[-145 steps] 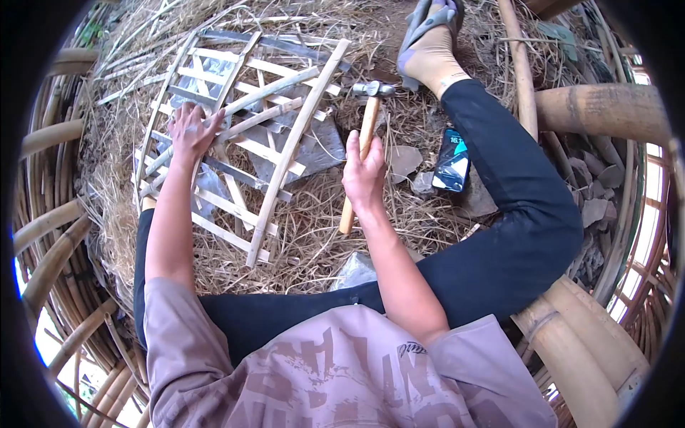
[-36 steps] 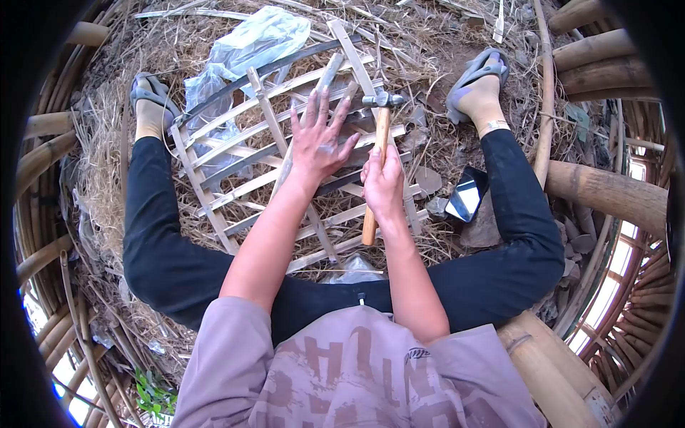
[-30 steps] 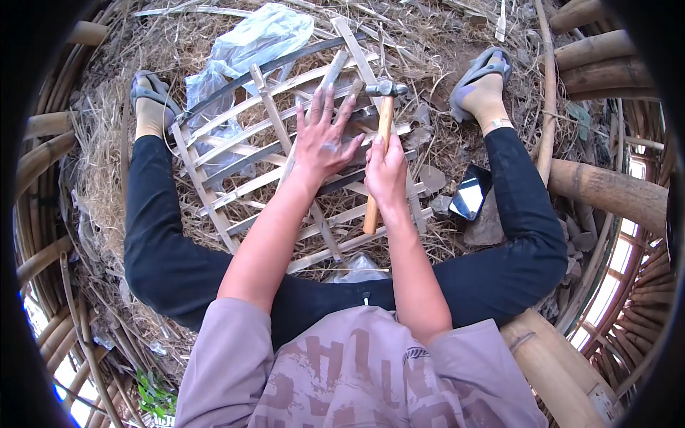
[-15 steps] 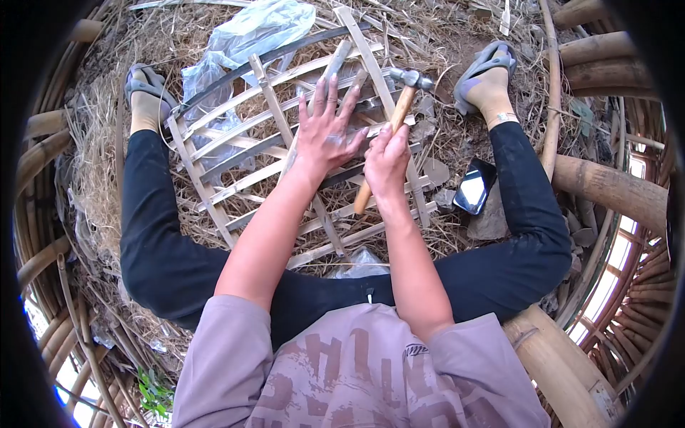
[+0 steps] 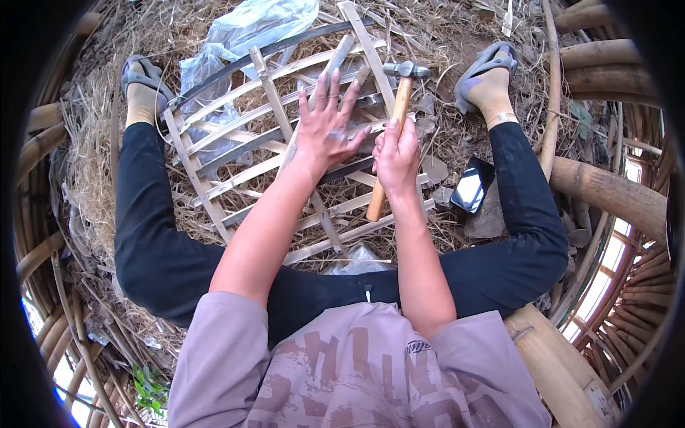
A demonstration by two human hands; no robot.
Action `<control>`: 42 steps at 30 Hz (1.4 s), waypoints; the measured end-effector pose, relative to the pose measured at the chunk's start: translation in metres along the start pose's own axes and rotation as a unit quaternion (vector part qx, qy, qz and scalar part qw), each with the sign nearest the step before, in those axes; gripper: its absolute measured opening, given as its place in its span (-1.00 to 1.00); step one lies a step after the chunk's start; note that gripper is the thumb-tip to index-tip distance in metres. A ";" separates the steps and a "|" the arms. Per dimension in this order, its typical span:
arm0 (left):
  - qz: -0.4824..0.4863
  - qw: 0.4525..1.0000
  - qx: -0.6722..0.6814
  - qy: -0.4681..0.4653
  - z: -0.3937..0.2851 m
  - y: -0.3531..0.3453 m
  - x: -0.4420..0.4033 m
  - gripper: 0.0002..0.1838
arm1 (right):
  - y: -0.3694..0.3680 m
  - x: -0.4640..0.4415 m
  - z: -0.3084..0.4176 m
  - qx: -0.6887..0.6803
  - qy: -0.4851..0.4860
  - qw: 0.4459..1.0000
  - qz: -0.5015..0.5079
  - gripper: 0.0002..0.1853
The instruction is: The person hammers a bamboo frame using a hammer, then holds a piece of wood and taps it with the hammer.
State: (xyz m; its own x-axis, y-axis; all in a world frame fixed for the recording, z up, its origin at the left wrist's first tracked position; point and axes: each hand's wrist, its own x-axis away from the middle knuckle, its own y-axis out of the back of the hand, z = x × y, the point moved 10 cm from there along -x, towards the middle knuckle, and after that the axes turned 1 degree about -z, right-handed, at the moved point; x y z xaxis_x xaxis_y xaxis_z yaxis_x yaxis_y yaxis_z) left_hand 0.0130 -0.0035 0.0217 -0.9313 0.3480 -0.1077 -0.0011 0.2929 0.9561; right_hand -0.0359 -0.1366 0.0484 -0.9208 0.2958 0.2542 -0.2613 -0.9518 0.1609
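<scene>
Your left hand (image 5: 328, 139) is palm down over the wooden lattice (image 5: 269, 96), fingers spread and pointing away from you, with the thumb angled out toward your right hand (image 5: 397, 155). Two thicker sticks (image 5: 342, 51) run out from beneath those fingers. Your right hand is closed in a fist around the wooden handle of the hammer (image 5: 401, 100), its thumb laid along the wood. The metal head is at the far end, and the butt pokes out below your fist, on the side nearest you. You have the head just beside the slat at the lattice's far right; whether it touches anything, you cannot tell from this view.

The lattice, made of crossed pale and dark strips, lies between your legs on the straw-covered ground (image 5: 93, 207). A clear plastic sheet (image 5: 260, 27) is at its far left, partly showing through the gaps, and crumpled plastic (image 5: 359, 261) is near your lap. The phone (image 5: 472, 185) is to the right of your right hand, beside your right leg and by a flat stone (image 5: 487, 220).
</scene>
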 end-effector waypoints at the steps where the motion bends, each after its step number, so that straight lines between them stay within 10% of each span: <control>1: -0.001 1.000 0.002 0.000 0.000 0.001 0.001 0.02 | -0.002 0.003 0.009 -0.017 0.002 1.000 -0.007 -0.73; 7: 0.016 1.000 -0.004 0.000 0.000 -0.002 0.001 0.05 | -0.008 -0.002 0.010 0.201 0.066 0.977 -0.028 -0.77; 12: 0.013 1.000 0.024 -0.003 0.001 -0.003 0.004 0.08 | 0.008 0.005 -0.001 0.112 0.077 0.983 -0.128 -0.73; 15: 0.013 1.000 0.016 -0.006 -0.001 -0.006 0.003 0.08 | -0.005 -0.008 -0.008 0.251 0.066 0.965 -0.028 -0.71; 33: 0.001 1.000 0.023 -0.004 0.002 -0.007 0.003 0.06 | -0.004 0.001 -0.012 -0.005 0.047 0.994 -0.098 -0.74; 42: 0.030 0.999 -0.009 0.006 0.002 -0.007 0.003 0.05 | 0.000 -0.002 -0.009 0.166 0.085 0.979 -0.079 -0.72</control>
State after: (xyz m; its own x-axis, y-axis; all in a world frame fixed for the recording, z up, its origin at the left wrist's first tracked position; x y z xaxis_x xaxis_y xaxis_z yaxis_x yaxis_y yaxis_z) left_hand 0.0109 -0.0027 0.0138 -0.9341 0.3541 -0.0466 0.0485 0.2550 0.9657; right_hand -0.0369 -0.1374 0.0396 -0.9185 0.3931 0.0425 -0.3225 -0.8071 0.4945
